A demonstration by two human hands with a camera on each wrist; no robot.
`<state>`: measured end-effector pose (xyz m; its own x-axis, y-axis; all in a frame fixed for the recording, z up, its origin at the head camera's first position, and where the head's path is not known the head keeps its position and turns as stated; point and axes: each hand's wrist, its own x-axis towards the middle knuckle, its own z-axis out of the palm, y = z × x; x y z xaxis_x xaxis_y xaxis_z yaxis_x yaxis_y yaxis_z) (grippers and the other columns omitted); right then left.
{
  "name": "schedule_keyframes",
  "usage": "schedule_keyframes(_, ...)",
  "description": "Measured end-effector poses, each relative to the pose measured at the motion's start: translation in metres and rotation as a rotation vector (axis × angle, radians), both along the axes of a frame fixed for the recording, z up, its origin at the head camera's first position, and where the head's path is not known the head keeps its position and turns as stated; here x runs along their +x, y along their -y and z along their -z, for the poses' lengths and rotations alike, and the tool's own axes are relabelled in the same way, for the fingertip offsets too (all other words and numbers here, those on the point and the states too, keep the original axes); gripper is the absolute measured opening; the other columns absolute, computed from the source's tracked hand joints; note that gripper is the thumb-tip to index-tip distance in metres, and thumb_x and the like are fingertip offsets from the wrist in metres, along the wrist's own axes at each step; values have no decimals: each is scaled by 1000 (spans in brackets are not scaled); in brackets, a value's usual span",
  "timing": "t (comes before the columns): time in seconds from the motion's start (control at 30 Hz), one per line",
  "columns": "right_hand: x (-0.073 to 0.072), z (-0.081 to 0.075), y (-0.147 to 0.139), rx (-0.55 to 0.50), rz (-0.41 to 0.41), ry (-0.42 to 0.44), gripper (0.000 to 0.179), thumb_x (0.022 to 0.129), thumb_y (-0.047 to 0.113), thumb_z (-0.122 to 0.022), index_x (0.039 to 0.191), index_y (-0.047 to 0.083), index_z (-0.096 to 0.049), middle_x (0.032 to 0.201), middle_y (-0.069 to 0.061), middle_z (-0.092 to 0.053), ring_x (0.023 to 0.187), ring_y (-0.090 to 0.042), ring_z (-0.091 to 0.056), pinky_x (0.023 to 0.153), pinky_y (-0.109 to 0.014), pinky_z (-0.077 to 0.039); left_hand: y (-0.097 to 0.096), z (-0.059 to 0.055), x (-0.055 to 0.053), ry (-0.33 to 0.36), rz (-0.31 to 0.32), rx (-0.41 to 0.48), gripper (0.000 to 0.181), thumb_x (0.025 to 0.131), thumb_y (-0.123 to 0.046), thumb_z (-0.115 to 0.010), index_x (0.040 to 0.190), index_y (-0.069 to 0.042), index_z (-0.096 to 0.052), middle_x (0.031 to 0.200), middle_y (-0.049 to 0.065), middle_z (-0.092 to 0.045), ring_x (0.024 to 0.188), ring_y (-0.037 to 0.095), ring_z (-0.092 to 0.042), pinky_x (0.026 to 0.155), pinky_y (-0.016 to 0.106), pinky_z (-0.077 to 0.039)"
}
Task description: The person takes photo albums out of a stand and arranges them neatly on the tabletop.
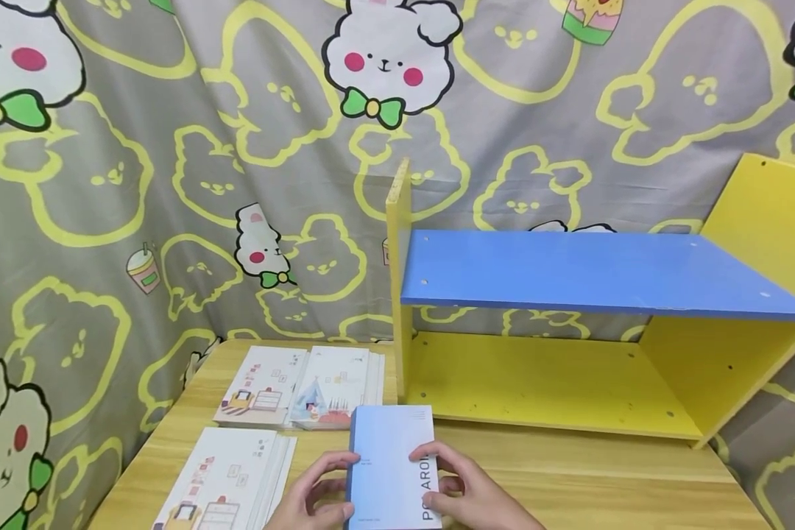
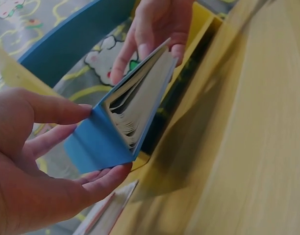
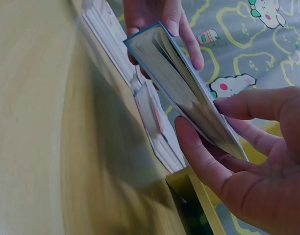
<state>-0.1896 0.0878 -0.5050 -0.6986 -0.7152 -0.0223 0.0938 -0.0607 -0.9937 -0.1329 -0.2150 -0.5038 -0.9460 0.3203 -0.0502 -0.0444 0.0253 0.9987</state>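
A light-blue photo album [image 1: 391,471], with "POLAROID" lettering partly covered by fingers, is held between both hands above the table. My left hand [image 1: 318,495] pinches its spine edge, thumb and fingers on opposite faces. On the opposite side, my right hand [image 1: 469,487] grips the page-edge side the same way. The left wrist view shows the album's blue spine [image 2: 98,139] and the ends of its pages [image 2: 123,120], slightly fanned. In the right wrist view the page block [image 3: 172,78] shows between the covers.
Three stacks of white illustrated albums lie on the wooden table [image 1: 570,478]: a front-left stack [image 1: 215,478], a back-left stack [image 1: 261,386] and one beside it [image 1: 331,386]. Behind to the right stands a yellow shelf unit [image 1: 536,375] with a blue board [image 1: 589,269]. A patterned curtain [image 1: 192,147] hangs behind.
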Motion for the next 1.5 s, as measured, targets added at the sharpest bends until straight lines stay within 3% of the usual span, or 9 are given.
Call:
schedule_keyframes(0.2, 5, 5, 20, -16, -2, -24, 42, 99, 2, -64, 138, 10, -52, 116, -13, -63, 84, -18, -65, 71, -29, -59, 17, -4, 6, -45, 7, -99, 56, 98, -11, -66, 148, 2, -45, 152, 25, -40, 130, 41, -48, 98, 30, -52)
schedule_keyframes(0.3, 7, 6, 27, -34, -10, -24, 41, 99, 2, -63, 139, 9, -51, 118, -13, -62, 87, -19, -65, 74, -30, -60, 23, -5, 8, -53, -12, -146, 55, 98, -11, -66, 148, 0, -46, 152, 24, -40, 132, 42, -46, 102, 33, -49)
schedule_keyframes(0.53, 7, 13, 37, -102, -27, -40, 43, 99, -2, -61, 140, 4, -48, 126, -18, -59, 100, -23, -68, 82, -31, -60, 30, -8, 10, 41, -68, -153, 53, 99, -14, -67, 148, -6, -49, 154, 19, -41, 131, 42, -47, 102, 44, -45)
schedule_keyframes(0.93, 11, 28, 59, -152, 18, -57, 47, 95, -5, -63, 139, 0, -46, 125, -21, -61, 97, -20, -69, 83, -32, -61, 41, -2, 15, 1, -107, -167, 56, 97, -8, -68, 148, 2, -46, 153, 25, -42, 136, 47, -43, 108, 56, -41)
schedule_keyframes(1.17, 15, 31, 69, -125, 72, -47, 46, 94, -6, -66, 136, 0, -50, 118, -19, -63, 90, -20, -68, 80, -28, -60, 50, 1, 21, -19, -104, -201, 57, 97, -11, -69, 147, 3, -47, 153, 27, -40, 129, 13, -51, 101, 24, -48)
schedule_keyframes(1.27, 16, 32, 73, -110, 85, -46, 44, 94, -6, -65, 136, 1, -51, 118, -18, -63, 88, -20, -68, 78, -26, -59, 53, 0, 19, -6, -98, -203, 58, 97, -10, -69, 148, 4, -45, 154, 29, -39, 128, 13, -50, 102, 26, -48)
schedule_keyframes(1.37, 17, 34, 77, -99, 96, -29, 44, 94, -6, -64, 135, 2, -52, 118, -17, -63, 85, -20, -67, 75, -25, -58, 55, 1, 18, 23, -108, -226, 60, 95, -10, -70, 149, 4, -45, 153, 28, -40, 130, 24, -50, 105, 36, -46)
schedule_keyframes(1.5, 20, 39, 81, -112, 91, 14, 47, 92, -9, -62, 136, 3, -50, 119, -16, -65, 86, -20, -67, 75, -26, -58, 59, 3, 19, 117, -131, -221, 61, 93, -8, -71, 148, 1, -46, 152, 24, -43, 128, 37, -50, 103, 47, -47)
